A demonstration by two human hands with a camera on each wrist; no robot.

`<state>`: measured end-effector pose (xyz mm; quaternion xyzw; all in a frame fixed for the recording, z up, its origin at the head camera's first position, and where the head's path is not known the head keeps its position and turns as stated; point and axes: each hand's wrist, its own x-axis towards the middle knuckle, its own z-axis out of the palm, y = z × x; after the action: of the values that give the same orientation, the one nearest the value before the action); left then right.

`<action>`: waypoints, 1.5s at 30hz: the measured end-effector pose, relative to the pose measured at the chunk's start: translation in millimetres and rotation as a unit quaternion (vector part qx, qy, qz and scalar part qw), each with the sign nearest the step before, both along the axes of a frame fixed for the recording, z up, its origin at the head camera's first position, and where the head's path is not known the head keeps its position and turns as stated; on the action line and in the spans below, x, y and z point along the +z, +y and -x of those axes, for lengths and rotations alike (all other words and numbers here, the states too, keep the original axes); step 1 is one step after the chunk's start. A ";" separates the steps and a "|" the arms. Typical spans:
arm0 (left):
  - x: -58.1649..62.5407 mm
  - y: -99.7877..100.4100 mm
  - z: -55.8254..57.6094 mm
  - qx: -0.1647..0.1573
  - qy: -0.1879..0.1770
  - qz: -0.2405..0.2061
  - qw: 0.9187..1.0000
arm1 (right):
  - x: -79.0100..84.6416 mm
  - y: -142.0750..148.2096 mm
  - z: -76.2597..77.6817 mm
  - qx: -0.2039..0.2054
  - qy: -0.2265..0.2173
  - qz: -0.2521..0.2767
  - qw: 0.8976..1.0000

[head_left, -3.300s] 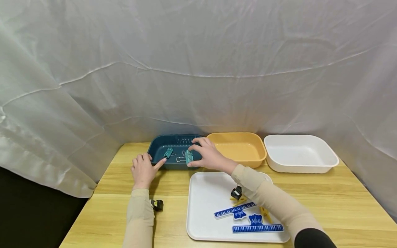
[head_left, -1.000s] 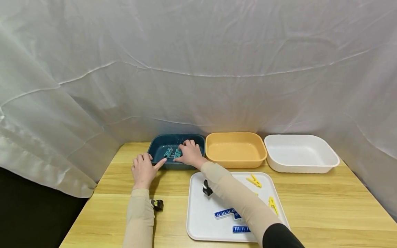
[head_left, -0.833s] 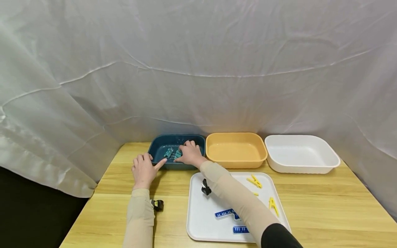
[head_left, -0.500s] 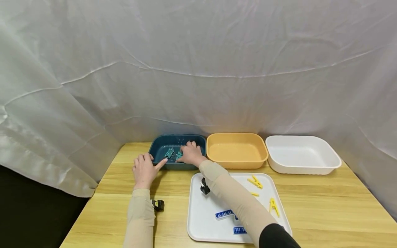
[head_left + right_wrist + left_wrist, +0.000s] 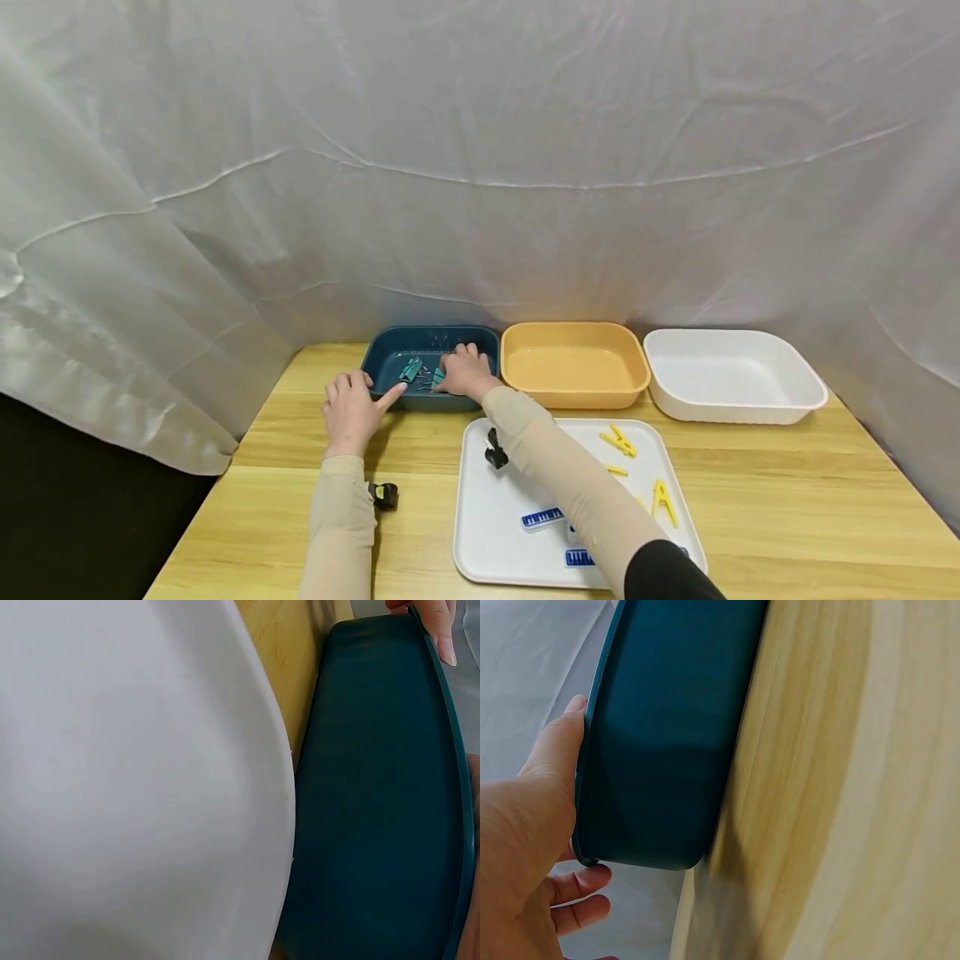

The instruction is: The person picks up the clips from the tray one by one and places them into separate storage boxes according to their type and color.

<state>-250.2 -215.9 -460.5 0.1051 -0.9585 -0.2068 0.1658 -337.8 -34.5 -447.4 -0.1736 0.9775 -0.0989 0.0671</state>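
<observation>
My left hand (image 5: 352,410) holds the front left corner of a dark teal basin (image 5: 397,401), thumb along the front rim and fingers around the left end. In the left wrist view, the thumb (image 5: 556,746) presses on the rim. Inside the basin, my right hand (image 5: 467,372) pinches a teal binder clip (image 5: 438,379), partly covered by the fingers. Another teal binder clip (image 5: 411,369) lies to its left, wire handles towards the first one. The right wrist view shows mostly the basin's outer wall (image 5: 375,787), with the right hand only a sliver at the edge.
A yellow basin (image 5: 573,398) and a white basin (image 5: 735,411) stand to the right. Nearer, a white tray (image 5: 487,550) carries several yellow clips (image 5: 619,442) and blue piano-key clips (image 5: 543,518), partly under the right forearm. A grey curtain (image 5: 480,233) hangs behind.
My right hand has lowered the binder clip into the teal basin from above its right front, then shifted it slightly right, away from the other clip. The left hand keeps its place.
</observation>
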 end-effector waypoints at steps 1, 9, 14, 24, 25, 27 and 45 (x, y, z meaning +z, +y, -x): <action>0.2 0.1 0.0 0.000 0.000 -0.002 1.000 | 0.4 0.1 -0.4 -0.001 -0.002 0.000 1.000; 0.7 0.4 0.4 -0.003 -0.009 -0.004 1.000 | 0.8 1.6 -1.5 -0.003 -0.007 -0.004 1.000; 0.9 0.8 0.4 -0.003 -0.010 -0.003 1.000 | 0.6 3.1 -1.0 -0.003 -0.008 0.001 1.000; -0.4 2.4 0.9 -0.001 -0.007 -0.001 1.000 | 0.4 4.4 -0.8 0.000 -0.005 -0.002 1.000; -0.4 2.6 1.1 -0.002 -0.007 -0.003 1.000 | 0.4 4.6 -0.8 0.001 -0.003 -0.002 1.000; -0.4 2.7 1.6 -0.004 -0.009 -0.002 1.000 | 0.4 5.1 -1.0 0.003 0.001 0.000 1.000; -1.3 0.8 4.9 -0.007 -0.018 -0.001 1.000 | 7.4 13.9 -5.0 0.016 0.026 0.022 0.999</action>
<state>-255.1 -215.2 -461.8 0.1024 -0.9618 -0.2067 0.1472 -332.8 -20.5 -440.0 -0.1936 0.9736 -0.1146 0.0390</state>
